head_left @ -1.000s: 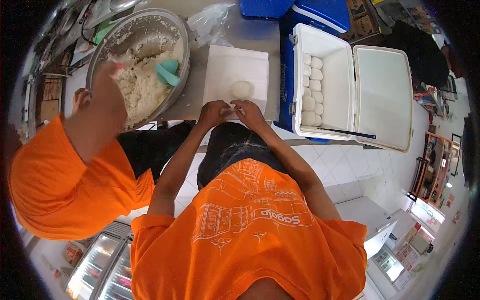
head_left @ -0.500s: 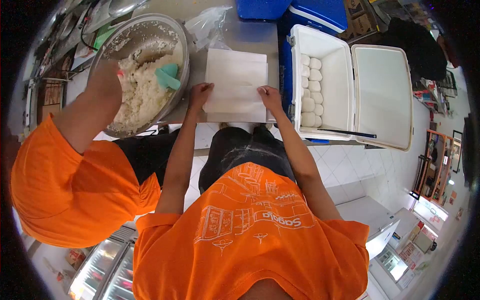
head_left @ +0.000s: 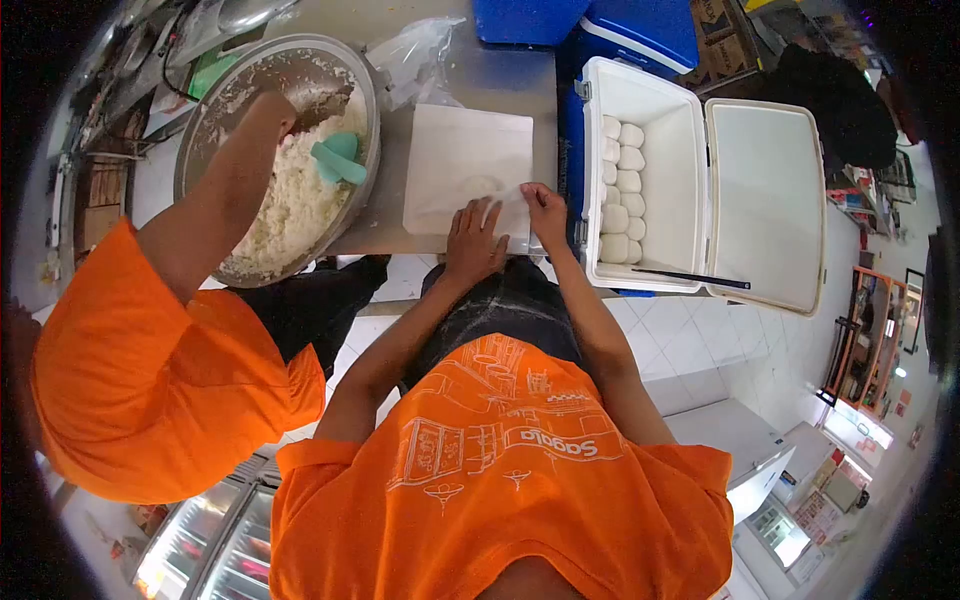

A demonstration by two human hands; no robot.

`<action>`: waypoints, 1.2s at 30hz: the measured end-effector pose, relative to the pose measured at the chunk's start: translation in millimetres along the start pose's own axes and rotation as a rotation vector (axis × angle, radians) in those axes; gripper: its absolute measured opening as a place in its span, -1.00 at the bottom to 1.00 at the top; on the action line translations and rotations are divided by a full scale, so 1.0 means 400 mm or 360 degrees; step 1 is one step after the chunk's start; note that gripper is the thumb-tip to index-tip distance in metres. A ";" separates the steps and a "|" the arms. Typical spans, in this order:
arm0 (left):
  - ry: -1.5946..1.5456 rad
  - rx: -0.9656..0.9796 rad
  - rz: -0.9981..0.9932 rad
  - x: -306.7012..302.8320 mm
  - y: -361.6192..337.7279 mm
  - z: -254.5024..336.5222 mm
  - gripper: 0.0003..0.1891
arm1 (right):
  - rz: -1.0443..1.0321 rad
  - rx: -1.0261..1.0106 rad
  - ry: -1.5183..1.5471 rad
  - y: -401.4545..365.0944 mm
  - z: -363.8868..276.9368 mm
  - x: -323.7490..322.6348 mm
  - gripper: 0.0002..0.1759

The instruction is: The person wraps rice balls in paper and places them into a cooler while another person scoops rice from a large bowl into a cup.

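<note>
A white square sheet (head_left: 465, 150) lies on the metal table (head_left: 390, 215). A faint round shape shows at its lower middle. My left hand (head_left: 477, 240) rests on the sheet's near edge, palm down, with its fingers spread. At the right edge of the sheet my right hand (head_left: 543, 210) is closed, its fingertips pinching the sheet's edge. To the right, an open white-lined cooler (head_left: 665, 150) holds several round white dough balls (head_left: 622, 190) in rows.
On the left, a co-worker's hand (head_left: 270, 112) reaches into a large metal bowl (head_left: 368, 165) of white dough-like mix with a green scoop (head_left: 338, 158). Behind the sheet are a clear plastic bag (head_left: 420, 60) and blue coolers (head_left: 640, 35). The cooler's lid (head_left: 768, 200) extends right.
My left hand has moved right, from the sheet's left edge onto its near part, and its fingers have opened. The co-worker's hand has moved deeper into the bowl.
</note>
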State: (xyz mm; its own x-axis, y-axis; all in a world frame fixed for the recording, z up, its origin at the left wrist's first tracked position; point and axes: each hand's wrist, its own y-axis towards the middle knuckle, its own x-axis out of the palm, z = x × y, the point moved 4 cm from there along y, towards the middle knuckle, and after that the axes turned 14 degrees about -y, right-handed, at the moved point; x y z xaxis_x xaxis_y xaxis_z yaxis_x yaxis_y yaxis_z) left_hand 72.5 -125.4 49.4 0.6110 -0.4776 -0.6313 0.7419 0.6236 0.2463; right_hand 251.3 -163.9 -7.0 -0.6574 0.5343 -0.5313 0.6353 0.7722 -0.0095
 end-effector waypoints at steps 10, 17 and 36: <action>0.0409 -0.0164 -0.0158 0.057 -0.006 -0.044 -0.11 | -0.1107 0.1137 0.0393 -0.033 0.074 0.008 -0.70; 0.0429 -0.0293 -0.0068 0.053 0.013 -0.034 -0.24 | -0.0662 0.1057 0.0768 0.198 -0.015 0.036 -0.77; 0.0578 -0.0389 0.0103 -0.049 0.126 -0.082 -0.30 | -0.1384 -0.0503 -0.1045 0.362 -0.185 0.127 -0.39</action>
State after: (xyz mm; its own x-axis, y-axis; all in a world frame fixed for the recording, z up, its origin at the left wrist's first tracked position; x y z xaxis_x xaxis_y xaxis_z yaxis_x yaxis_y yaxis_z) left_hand 88.8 -64.5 50.0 0.4853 -0.2115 -0.8484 0.5916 0.7939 0.1405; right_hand 279.8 0.5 27.2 -0.4271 -0.4374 -0.7914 -0.1250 0.8954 -0.4274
